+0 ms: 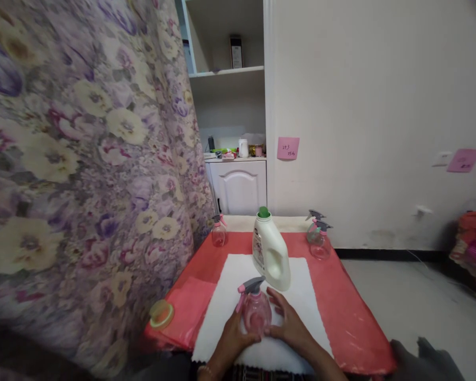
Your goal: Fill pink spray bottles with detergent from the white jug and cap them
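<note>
A small clear pink spray bottle (257, 315) with a grey and pink trigger head stands upright on a white cloth (218, 301), close in front of me. My left hand (233, 334) is closed around its lower left side, thumb across the front near the base. On the other side, my right hand (291, 323) is cupped with thumb and fingers apart; the thumb tip is at the bottle's lower edge, and whether it presses cannot be made out. Just behind stands a large pale-green jug (267, 251) with a handle, its mouth uncapped and something green in the opening.
One more spray bottle (219, 235) stands at the back left of the red-covered table (349, 317), and two overlapping spray bottles (320, 244) at the back right. A yellowish round lid (161, 314) lies at the left edge. A floral curtain (103, 211) hangs along the left.
</note>
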`<state>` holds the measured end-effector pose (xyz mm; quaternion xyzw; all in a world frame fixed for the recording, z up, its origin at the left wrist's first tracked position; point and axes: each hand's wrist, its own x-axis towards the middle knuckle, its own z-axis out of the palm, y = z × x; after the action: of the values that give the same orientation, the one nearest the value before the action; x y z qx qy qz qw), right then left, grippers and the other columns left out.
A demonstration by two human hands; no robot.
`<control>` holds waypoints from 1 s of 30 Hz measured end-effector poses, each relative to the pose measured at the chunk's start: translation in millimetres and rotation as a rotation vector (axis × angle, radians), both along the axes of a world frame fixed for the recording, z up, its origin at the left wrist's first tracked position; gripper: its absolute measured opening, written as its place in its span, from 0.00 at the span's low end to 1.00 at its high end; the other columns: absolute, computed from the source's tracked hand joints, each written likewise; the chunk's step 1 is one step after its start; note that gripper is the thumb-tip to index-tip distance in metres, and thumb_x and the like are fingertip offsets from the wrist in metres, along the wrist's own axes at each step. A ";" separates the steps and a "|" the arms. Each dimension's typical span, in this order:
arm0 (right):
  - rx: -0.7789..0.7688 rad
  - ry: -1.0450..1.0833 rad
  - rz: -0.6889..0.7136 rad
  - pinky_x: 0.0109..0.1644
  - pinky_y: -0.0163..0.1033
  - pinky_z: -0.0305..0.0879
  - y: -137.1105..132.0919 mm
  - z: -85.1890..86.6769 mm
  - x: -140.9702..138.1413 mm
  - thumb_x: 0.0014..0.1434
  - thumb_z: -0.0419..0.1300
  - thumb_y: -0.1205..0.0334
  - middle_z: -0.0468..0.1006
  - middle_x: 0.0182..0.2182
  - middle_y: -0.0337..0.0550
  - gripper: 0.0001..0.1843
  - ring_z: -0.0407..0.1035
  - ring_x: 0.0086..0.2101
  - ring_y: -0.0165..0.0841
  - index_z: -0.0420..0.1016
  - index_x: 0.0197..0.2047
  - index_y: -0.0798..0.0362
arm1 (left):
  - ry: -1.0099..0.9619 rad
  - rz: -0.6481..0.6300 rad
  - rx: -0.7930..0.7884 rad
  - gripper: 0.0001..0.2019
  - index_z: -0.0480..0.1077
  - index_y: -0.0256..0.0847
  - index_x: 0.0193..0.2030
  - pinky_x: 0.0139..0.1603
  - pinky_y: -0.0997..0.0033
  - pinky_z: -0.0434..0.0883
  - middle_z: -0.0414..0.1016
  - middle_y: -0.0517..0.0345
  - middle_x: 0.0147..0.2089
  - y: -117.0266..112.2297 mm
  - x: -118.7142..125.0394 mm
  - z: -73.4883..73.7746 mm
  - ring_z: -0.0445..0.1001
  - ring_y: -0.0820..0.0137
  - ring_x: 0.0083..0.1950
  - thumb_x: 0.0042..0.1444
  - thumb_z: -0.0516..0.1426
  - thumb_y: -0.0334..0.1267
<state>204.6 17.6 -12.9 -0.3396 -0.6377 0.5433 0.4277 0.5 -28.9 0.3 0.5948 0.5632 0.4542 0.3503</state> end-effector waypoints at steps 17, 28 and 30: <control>0.061 0.026 -0.278 0.62 0.51 0.59 -2.3 9.4 -15.4 0.35 0.67 0.71 0.72 0.55 0.44 0.43 0.66 0.56 0.46 0.63 0.57 0.46 | 0.288 -0.099 0.047 0.45 0.57 0.44 0.68 0.68 0.52 0.59 0.64 0.47 0.68 11.7 -14.9 -28.3 0.61 0.55 0.68 0.41 0.67 0.36; 0.056 0.046 -0.377 0.61 0.52 0.61 3.2 3.3 9.4 0.34 0.65 0.71 0.74 0.53 0.45 0.42 0.67 0.55 0.46 0.64 0.56 0.46 | 0.864 -0.100 0.394 0.24 0.67 0.51 0.62 0.62 0.53 0.68 0.67 0.51 0.66 21.5 -31.9 -58.4 0.66 0.58 0.66 0.58 0.57 0.45; 0.048 0.056 -0.384 0.61 0.51 0.61 4.6 3.3 7.2 0.33 0.65 0.72 0.74 0.52 0.44 0.42 0.68 0.54 0.46 0.64 0.55 0.46 | 0.977 -0.020 0.425 0.23 0.66 0.49 0.62 0.63 0.50 0.67 0.65 0.49 0.67 29.5 -35.7 -56.9 0.63 0.56 0.67 0.60 0.55 0.46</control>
<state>211.8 22.2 -9.7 -0.4295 -0.5617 0.4457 0.5489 -35.2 0.5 -56.6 0.8003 0.5505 0.2249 -0.0768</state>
